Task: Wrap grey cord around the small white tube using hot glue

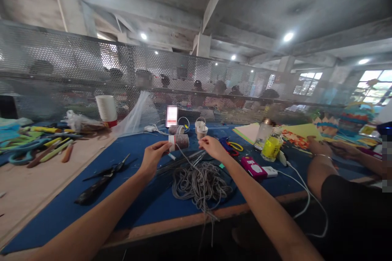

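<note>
My left hand (pixel 156 155) grips the white end of a small cup-shaped piece (pixel 181 142) wound with grey-brown cord, held sideways above the blue mat. From it a grey cord runs down to a loose tangled heap (pixel 200 185) near the mat's front edge. To the right, my right hand (pixel 211 147) is closed in a pinch; what its fingertips hold, if anything, is too small to make out. Just behind that hand stands a small pale cup with a handle (pixel 201 127). Another cord-wound piece (pixel 177 129) lies behind the held one.
Black pliers (pixel 104 179) lie left on the blue mat (pixel 128 212). Paper cups (pixel 106 110) and tools stand farther left. A lit phone (pixel 172 116) leans at the back. Right are scissors (pixel 235 147), a yellow bottle (pixel 272 147), a purple power bank (pixel 253 168) and another person's arm (pixel 320 169).
</note>
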Demonstrator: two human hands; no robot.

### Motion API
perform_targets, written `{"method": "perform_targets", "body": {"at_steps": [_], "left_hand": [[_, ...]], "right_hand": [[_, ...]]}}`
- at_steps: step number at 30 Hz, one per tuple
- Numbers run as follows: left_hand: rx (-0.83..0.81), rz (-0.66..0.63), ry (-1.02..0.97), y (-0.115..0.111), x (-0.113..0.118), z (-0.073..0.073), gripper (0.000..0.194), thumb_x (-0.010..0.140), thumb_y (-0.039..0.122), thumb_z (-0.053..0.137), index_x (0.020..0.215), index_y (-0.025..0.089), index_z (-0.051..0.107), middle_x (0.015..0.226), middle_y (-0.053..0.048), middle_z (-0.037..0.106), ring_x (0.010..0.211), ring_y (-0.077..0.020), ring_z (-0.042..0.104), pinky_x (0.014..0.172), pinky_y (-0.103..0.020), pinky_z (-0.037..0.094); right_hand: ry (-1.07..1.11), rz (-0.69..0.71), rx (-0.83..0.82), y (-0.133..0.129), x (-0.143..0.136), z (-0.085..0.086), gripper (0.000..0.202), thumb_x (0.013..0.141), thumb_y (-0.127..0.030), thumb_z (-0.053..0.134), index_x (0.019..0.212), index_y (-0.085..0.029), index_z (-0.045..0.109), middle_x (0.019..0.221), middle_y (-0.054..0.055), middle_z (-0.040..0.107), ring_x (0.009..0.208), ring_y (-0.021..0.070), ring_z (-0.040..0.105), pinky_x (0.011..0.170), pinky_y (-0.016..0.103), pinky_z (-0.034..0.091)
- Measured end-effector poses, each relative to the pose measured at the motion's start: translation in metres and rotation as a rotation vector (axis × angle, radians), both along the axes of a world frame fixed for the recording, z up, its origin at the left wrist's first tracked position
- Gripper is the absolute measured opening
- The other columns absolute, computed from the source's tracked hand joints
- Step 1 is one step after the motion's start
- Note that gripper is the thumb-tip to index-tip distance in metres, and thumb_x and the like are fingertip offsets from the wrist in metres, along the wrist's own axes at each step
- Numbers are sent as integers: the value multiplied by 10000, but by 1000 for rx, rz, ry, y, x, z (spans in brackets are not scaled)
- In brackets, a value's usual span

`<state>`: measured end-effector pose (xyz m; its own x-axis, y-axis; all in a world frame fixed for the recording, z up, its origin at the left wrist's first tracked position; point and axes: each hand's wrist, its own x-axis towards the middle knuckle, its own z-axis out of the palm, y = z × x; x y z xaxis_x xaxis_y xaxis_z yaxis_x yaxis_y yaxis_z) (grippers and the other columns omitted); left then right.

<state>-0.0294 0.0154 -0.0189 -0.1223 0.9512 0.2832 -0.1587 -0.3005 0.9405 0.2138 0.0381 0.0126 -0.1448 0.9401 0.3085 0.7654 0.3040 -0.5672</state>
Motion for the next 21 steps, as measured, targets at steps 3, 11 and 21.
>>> {"method": "perform_targets", "body": {"at_steps": [3,11,21], "left_hand": [[-2,38,-20,-1,0,2,295,655,381,760,842,154,749,851,-63,727,820,-203,626,787,-320,477],[8,73,104,-3,0,2,286,668,396,744,831,161,754,797,-41,725,768,-186,607,732,-278,455],[26,-45,197,-13,7,7,306,681,404,721,856,156,758,827,-56,739,773,-209,621,715,-281,443]], "right_hand": [[375,351,-305,-12,-33,-1,300,934,-406,460,874,-155,613,829,70,721,740,156,682,717,264,512],[390,334,-78,-28,-57,1,187,816,-339,637,891,-167,645,742,14,664,636,116,593,605,216,450],[149,197,490,-30,-57,3,174,898,-342,536,893,-219,659,873,13,639,777,129,579,724,227,428]]}}
